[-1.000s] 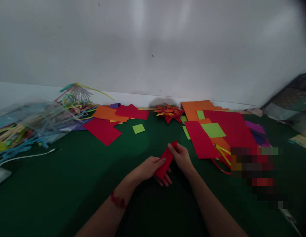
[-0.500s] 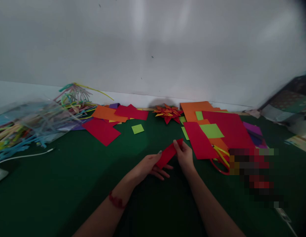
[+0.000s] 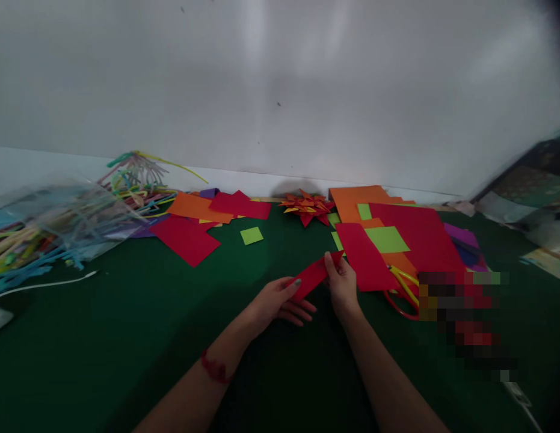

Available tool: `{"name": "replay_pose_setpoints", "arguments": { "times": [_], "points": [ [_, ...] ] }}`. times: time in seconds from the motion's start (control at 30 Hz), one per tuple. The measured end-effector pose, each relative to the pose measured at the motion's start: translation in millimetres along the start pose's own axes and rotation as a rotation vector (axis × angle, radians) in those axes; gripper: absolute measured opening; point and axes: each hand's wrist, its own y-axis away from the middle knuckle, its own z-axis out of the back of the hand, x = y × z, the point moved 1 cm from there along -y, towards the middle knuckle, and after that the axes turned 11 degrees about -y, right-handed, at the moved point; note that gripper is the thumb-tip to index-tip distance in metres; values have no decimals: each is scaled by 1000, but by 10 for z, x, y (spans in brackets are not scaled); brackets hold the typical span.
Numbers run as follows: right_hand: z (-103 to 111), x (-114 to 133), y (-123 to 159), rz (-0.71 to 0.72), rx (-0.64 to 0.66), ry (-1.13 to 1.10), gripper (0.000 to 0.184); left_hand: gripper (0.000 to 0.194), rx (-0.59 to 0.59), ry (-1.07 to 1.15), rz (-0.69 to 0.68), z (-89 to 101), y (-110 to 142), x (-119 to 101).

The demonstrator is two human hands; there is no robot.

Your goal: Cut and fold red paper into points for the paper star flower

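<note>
A narrow folded strip of red paper (image 3: 312, 275) lies slanted between my hands, just above the green cloth (image 3: 126, 325). My left hand (image 3: 277, 299) pinches its lower left end, thumb on top and fingers beneath. My right hand (image 3: 341, 282) pinches the upper right end, close to a larger red sheet (image 3: 365, 255). A red band circles my left wrist.
Red, orange and green paper sheets (image 3: 397, 234) lie at the right with yellow-handled scissors (image 3: 403, 288). A folded red-orange paper star (image 3: 307, 206) sits by the wall. More sheets (image 3: 189, 237) and a pile of coloured straws in clear plastic (image 3: 54, 222) lie left.
Both hands have carried the red strip away from me and slightly right, towards the large red sheet, and the strip has tilted flatter.
</note>
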Motion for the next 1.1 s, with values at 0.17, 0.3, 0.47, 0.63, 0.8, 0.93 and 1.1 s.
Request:
{"name": "replay_pose_setpoints", "arguments": {
  "times": [0.17,0.3,0.47,0.63,0.8,0.93,1.1],
  "points": [
    [-12,-13,19,-16,50,33,29,43,78,66,-10,-98,-15,67],
    [-5,-27,12,20,32,70,29,40,39,40,-35,-110,-61,110],
    [3,-39,2,42,16,68,28,44,25,47,-26,-113,-66,109],
    [12,-40,-1,49,34,76,28,40,-5,16,-38,-93,-88,140],
    [-2,-19,15,49,-3,65,29,41,-15,-9,-31,-89,-96,140],
    [-19,31,48,-19,14,9,26,49,-46,-3,-20,-105,-59,87],
    [-24,56,60,-78,0,-76,28,50,-13,-30,-60,-98,-26,46]
  ]
}}
